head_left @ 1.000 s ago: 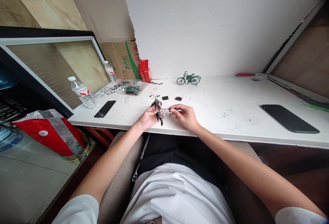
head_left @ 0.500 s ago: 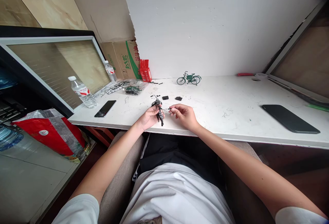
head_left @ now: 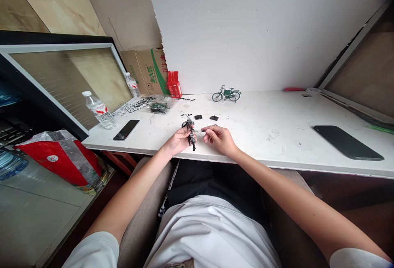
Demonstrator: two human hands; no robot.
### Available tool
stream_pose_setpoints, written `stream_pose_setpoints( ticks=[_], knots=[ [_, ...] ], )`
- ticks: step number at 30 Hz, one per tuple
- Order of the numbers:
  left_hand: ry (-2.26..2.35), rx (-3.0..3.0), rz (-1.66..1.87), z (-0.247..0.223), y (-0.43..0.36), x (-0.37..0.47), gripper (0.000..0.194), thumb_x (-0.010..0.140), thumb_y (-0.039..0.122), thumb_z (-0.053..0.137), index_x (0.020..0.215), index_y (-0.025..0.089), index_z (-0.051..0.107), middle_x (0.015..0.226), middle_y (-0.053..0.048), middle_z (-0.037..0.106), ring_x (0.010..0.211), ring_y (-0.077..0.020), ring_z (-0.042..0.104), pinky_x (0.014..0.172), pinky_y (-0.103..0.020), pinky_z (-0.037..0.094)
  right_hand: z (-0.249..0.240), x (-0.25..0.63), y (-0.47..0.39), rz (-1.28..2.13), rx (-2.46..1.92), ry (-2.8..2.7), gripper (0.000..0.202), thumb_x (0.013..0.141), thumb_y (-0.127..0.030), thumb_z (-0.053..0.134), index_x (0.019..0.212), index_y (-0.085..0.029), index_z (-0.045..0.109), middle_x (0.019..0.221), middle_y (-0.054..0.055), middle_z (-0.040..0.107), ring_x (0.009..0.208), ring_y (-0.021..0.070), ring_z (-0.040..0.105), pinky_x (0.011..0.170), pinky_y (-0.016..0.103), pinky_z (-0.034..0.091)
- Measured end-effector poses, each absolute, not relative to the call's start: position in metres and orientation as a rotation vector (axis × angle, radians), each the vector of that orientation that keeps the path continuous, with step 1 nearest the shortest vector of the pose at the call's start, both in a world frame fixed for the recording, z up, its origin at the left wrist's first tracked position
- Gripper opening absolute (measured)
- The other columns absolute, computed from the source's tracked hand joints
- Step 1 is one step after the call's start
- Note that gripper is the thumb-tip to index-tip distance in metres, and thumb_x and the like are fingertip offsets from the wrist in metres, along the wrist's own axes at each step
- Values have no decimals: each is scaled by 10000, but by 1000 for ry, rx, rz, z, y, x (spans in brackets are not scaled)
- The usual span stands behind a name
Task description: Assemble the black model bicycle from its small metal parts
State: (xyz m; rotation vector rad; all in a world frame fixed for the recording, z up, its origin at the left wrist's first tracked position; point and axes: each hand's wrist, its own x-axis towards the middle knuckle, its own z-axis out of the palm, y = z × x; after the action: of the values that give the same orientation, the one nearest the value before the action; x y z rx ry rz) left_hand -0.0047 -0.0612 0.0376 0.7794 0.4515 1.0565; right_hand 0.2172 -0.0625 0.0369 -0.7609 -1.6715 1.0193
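A black model bicycle [head_left: 192, 138] is pinched in my left hand [head_left: 178, 140] near the front edge of the table, its handlebar toward the back. My right hand [head_left: 219, 137] is closed on a small screwdriver [head_left: 202, 131] with a dark handle. Its thin metal shaft points left and its tip meets the middle of the model, where my left fingers hide part of the frame. Behind the hands lie two small black pieces, one left [head_left: 198, 117] and one right [head_left: 214, 117]. A finished-looking green model bicycle [head_left: 227, 94] stands farther back.
To the left are a phone [head_left: 126, 130], a water bottle [head_left: 99, 110], a plastic bag of parts [head_left: 160, 106] and black part frames [head_left: 139, 104]. A red box [head_left: 174, 85] stands by the white board [head_left: 246, 34]. At right lies a dark flat slab [head_left: 347, 142].
Very little differs. My right hand has shifted slightly, with the screwdriver still in its fingers. My left hand and the black model bicycle stay nearly in place.
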Motion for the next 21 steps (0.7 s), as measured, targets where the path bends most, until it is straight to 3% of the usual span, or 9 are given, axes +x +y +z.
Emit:
stream_pose_setpoints(
  ticks=[3,8,21],
  knots=[
    [462,770,1068,39,-61,-4,241,834,109,753,1065,135,691,830,-38,598,791,-164,609,812,-310,483,35,215,-63,1071,-674,-1621,416,987,-597,620,1169,-223,621,814,44,754,741,198,723,598,297,542],
    [435,751,1068,38,-61,-5,233,848,107,743,1073,133,686,832,-35,583,797,-162,606,812,-309,487,31,214,-59,1107,-680,-1581,375,959,-584,672,1030,-223,598,904,89,774,897,255,781,607,305,576],
    [432,772,1070,33,-58,-8,279,821,96,784,1080,154,696,858,-33,605,839,-161,620,849,-303,486,33,216,-60,1063,-768,-1612,438,968,-648,627,962,-210,623,855,96,803,800,235,782,621,303,572]
  ],
)
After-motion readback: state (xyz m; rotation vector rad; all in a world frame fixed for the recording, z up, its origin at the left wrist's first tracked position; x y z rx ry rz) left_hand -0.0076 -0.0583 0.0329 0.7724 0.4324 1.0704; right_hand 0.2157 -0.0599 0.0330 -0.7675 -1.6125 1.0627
